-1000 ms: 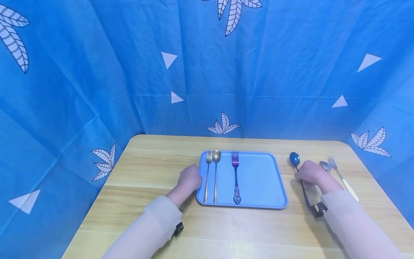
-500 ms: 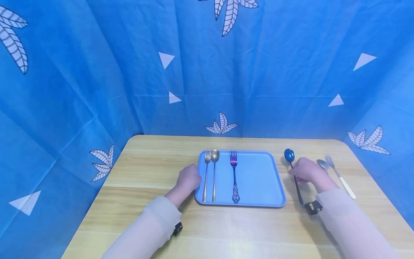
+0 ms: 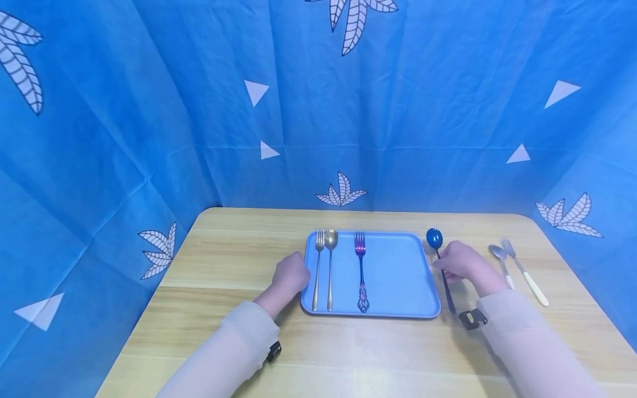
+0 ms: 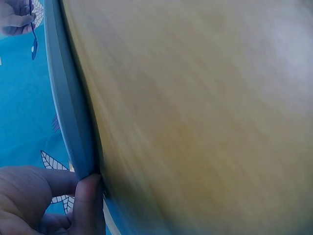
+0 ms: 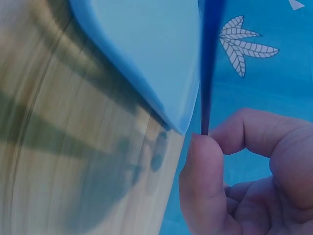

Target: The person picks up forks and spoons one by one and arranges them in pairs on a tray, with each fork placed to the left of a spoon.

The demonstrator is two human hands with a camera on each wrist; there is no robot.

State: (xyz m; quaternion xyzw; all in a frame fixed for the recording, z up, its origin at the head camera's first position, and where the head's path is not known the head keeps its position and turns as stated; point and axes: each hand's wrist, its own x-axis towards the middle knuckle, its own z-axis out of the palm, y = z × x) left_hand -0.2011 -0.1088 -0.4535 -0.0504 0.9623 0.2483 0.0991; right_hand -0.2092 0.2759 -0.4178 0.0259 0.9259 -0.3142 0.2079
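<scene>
My right hand (image 3: pixel 463 261) pinches the dark handle of a long spoon (image 3: pixel 434 238) with a shiny blue bowl, beside the tray's right rim. In the right wrist view, thumb and forefinger meet on the handle (image 5: pixel 209 73), and the spoon's shadow falls on the wood. My left hand (image 3: pixel 291 275) grips the left rim of a light blue tray (image 3: pixel 398 276); in the left wrist view thumb and finger pinch its edge (image 4: pixel 73 98). On the tray lie a gold fork (image 3: pixel 319 243), a gold spoon (image 3: pixel 330 240) and a purple fork (image 3: pixel 360 246) with an ornate dark handle.
Right of my right hand, a spoon (image 3: pixel 497 252) and a fork (image 3: pixel 508 247) with a cream handle lie on the wooden table (image 3: pixel 239 249). My sleeve partly covers that spoon's handle end. A blue patterned curtain (image 3: pixel 318 110) hangs behind the table.
My right hand has moved left with the blue spoon, bringing it close to the tray's right rim. More of the spoon lying at the right shows now. My left hand stays on the tray.
</scene>
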